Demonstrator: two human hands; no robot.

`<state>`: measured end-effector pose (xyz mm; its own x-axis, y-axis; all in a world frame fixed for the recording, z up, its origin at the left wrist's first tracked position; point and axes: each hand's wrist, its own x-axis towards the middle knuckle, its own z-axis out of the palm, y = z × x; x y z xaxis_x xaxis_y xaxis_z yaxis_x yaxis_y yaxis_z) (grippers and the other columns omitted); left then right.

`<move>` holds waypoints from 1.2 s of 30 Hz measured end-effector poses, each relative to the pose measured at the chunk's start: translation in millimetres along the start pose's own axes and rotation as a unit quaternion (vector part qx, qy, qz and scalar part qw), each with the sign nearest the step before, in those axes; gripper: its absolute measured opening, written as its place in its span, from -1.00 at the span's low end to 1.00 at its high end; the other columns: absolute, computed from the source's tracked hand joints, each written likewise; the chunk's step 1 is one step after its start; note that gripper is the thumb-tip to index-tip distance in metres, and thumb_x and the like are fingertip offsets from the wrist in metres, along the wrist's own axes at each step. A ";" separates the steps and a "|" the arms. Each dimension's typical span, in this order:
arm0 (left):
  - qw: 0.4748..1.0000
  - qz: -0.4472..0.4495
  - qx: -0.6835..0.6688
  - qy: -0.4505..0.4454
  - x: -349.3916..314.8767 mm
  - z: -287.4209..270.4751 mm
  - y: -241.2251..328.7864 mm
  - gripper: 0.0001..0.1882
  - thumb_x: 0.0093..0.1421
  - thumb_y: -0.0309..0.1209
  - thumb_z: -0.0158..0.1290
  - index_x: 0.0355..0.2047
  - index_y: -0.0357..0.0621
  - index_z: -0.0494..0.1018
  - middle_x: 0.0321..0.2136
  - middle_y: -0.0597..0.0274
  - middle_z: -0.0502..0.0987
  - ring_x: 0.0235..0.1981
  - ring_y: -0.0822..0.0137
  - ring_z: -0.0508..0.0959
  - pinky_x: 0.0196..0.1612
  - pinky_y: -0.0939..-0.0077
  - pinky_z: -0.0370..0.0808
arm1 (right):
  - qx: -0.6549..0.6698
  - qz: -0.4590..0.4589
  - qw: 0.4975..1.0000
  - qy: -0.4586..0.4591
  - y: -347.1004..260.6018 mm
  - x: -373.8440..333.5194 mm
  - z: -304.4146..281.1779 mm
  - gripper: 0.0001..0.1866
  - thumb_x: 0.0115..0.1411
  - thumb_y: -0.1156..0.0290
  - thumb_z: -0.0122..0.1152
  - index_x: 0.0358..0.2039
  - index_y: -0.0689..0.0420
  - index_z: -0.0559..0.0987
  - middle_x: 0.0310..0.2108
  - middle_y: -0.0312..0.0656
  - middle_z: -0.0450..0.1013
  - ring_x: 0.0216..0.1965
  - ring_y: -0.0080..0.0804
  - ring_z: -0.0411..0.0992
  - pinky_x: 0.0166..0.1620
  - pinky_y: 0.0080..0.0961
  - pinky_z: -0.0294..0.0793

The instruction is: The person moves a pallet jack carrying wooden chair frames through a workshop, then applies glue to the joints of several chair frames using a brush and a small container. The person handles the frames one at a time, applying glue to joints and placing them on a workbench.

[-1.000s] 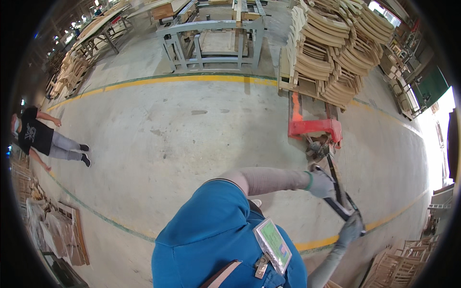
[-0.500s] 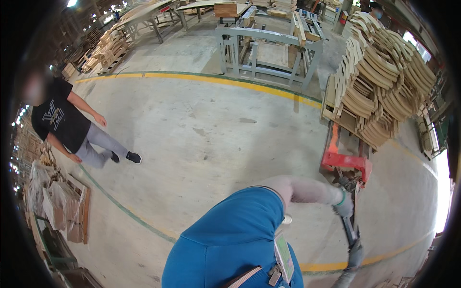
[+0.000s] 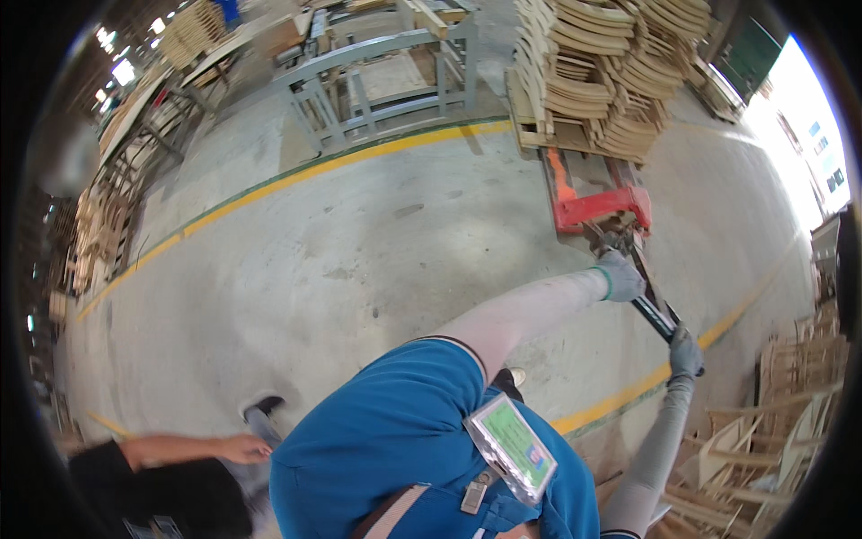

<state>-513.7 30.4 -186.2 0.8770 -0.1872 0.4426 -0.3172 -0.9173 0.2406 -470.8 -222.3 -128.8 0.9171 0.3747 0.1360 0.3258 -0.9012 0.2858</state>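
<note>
Both my hands wear grey gloves and are closed on the dark handle (image 3: 657, 316) of a red pallet jack (image 3: 600, 208). My left hand (image 3: 620, 276) wraps the handle lower down, close to the jack's body. My right hand (image 3: 686, 352) grips its upper end, nearer to me. An orange fork runs from the jack under a wooden pallet (image 3: 530, 136). On that pallet rises a tall stack of curved wooden pieces (image 3: 584, 67).
A co-worker in a black shirt (image 3: 189, 499) is close by at lower left. Grey metal frames (image 3: 377, 76) stand beyond the yellow floor line (image 3: 296, 177). Loose wooden parts (image 3: 754, 454) are heaped at lower right, and a bright doorway (image 3: 813, 135) lies far right.
My view has swung right, so the jack and stack appear further left and higher. The co-worker has come nearer. Both hands stay on the handle, my left arm more outstretched.
</note>
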 end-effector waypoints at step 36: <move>0.981 0.062 -0.034 -0.179 -234.0 -179.2 -152.5 -0.46 0.22 -0.09 -0.36 -0.61 -0.12 0.51 -0.62 0.04 0.53 -0.53 0.01 0.53 -0.37 0.15 0.38 | 0.033 0.112 0.990 0.074 -316.4 -185.9 -101.1 -0.34 0.24 -0.01 -0.30 -0.76 0.15 0.54 -0.76 0.00 0.40 -0.67 -0.05 0.42 -0.53 -0.17 0.35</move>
<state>-735.2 277.0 -171.6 0.8972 -0.4179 0.1429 -0.4415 -0.8568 0.2663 -767.6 15.2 -148.6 0.9260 0.1872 0.3277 0.1366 -0.9757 0.1713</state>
